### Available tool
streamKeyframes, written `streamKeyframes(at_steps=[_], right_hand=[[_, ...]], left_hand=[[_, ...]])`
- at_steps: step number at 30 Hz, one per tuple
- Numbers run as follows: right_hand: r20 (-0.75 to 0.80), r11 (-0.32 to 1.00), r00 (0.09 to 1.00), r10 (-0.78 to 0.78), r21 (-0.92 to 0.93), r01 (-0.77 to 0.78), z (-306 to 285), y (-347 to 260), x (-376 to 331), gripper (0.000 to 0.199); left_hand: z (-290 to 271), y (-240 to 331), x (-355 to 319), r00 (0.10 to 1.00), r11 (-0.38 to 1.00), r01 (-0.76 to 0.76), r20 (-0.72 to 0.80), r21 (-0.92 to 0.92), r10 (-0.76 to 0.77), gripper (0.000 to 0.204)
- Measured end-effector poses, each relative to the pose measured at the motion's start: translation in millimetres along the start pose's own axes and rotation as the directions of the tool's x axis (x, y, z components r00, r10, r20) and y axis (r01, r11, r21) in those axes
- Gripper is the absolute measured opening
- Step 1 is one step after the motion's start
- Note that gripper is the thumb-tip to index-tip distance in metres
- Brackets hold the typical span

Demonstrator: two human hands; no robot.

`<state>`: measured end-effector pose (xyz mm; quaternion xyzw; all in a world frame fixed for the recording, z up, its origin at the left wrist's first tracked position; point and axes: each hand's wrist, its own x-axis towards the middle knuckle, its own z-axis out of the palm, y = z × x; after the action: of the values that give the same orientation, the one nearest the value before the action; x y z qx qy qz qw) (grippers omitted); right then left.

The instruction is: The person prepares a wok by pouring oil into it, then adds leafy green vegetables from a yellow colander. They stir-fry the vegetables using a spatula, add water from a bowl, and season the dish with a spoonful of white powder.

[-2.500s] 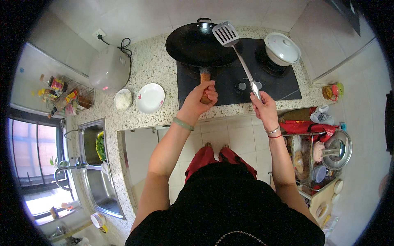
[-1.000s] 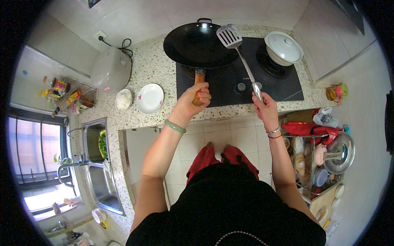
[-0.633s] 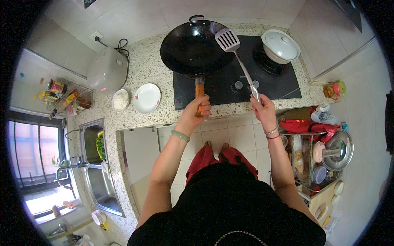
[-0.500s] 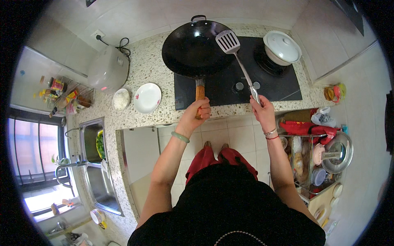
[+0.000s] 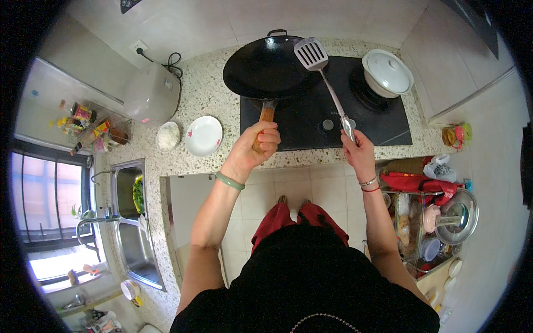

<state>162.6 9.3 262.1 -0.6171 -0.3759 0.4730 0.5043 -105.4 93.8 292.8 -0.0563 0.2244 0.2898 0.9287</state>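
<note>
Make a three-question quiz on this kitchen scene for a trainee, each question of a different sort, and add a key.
1. True or false: the left hand is resting on the white plate.

2. What does the right hand hold?

3. Where is the white lidded pot relative to the black wok?
A) to its left
B) to its right
C) inside it

Key:
1. False; it grips the wok's brown handle.
2. A slotted spatula.
3. B

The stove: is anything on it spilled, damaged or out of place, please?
Nothing stands out: the left hand holds the wok handle, the right hand holds the slotted spatula, the white pot is covered, and no spill shows on the stove.
</note>
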Motion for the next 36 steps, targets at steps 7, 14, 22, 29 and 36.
streamKeyframes(at_steps=[7, 14, 22, 29, 36], right_hand=[[-0.012, 1.0, 1.0, -0.022, 0.004, 0.022, 1.7, -4.2, 4.5, 0.014], [-0.016, 1.0, 1.0, 0.009, 0.027, -0.009, -2.8, 2.1, -4.1, 0.016], [-0.012, 0.997, 0.998, 0.054, 0.057, -0.053, -17.0, 7.3, -10.3, 0.018], [-0.029, 0.998, 0.999, 0.02, 0.054, -0.018, -17.0, 13.3, -4.6, 0.015], [-0.019, 0.997, 1.0, 0.01, 0.074, -0.008, -18.1, 1.4, -5.0, 0.016]], left_hand=[[11.1, 1.5, 4.8, 0.999, 0.993, 0.048, 0.02, -0.112, -0.046, 0.015], [-27.0, -9.5, 9.8, 0.995, 0.999, 0.041, 0.09, 0.008, -0.041, 0.019], [-46.8, -29.4, 13.3, 0.992, 0.967, -0.103, -0.052, 0.235, 0.118, 0.015], [-10.6, -17.1, 9.8, 0.987, 0.977, -0.054, -0.137, 0.207, 0.083, 0.019], [19.6, -7.3, 14.0, 0.99, 0.99, -0.036, -0.127, 0.133, 0.053, 0.022]])
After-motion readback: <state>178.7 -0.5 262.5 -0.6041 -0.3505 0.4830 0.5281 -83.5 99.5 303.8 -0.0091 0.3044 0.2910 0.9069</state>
